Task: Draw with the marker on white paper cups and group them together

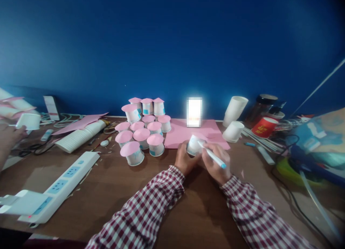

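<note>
My left hand [184,160] is closed round a small white paper cup [194,144], which stands mouth down on the near edge of a pink paper sheet [180,133]. My right hand [217,162] pinches a white pen with a blue end [212,157], its tip against the cup's side. To the left stands a cluster of several small cups capped with pink paper discs [142,131], some stacked in a second tier.
A white power strip [58,188] lies at the near left. A lying stack of white cups [81,137] and pink paper are behind it. Another person's hand [8,139] holds a cup [29,121] at far left. White cups [234,131], a red cup [264,127], jars and cables crowd the right.
</note>
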The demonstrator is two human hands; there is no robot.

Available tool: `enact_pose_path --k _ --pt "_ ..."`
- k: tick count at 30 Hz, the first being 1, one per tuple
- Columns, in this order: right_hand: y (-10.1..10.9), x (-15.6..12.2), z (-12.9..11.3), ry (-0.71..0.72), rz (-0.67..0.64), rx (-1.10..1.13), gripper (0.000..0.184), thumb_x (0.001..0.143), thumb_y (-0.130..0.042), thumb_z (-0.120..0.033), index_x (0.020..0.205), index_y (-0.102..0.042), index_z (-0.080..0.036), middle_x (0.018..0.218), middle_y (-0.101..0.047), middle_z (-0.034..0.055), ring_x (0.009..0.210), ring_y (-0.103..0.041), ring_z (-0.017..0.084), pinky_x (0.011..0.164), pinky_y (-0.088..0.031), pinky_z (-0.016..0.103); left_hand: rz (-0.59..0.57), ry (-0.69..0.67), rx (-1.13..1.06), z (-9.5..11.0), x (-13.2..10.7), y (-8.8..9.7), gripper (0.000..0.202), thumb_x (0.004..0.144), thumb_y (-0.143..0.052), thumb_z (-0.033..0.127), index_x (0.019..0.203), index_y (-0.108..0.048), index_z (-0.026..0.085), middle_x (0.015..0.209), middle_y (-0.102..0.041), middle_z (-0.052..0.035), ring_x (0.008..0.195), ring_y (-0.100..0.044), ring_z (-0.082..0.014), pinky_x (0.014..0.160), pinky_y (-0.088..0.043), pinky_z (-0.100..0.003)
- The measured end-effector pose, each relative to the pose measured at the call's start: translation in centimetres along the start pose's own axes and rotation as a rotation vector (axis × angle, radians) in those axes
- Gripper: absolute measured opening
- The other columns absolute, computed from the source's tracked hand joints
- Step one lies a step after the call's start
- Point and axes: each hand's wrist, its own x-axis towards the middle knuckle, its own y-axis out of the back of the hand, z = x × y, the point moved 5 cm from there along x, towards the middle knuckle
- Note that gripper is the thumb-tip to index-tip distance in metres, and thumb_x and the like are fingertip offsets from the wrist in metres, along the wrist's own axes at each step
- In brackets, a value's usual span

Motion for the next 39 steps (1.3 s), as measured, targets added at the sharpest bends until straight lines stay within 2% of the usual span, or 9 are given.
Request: enact_pose_path --k 39 --pt "0.18 0.05 0.00 -0.004 0.002 -0.012 0.010 0.085 -0.053 -0.026 0.089 -0.057 -0.019 0.079 -0.065 0.0055 0.074 -0.063 0.017 0.068 -0.051 0.029 0.010 0.013 -0.031 -0.40 -0.01 -0.04 0.052 0.063 -0.073 0.031 0.109 -0.056 0.014 0.101 -0.061 -0.0100 0.093 -0.057 -0.0216 0.083 -0.045 -0.037"
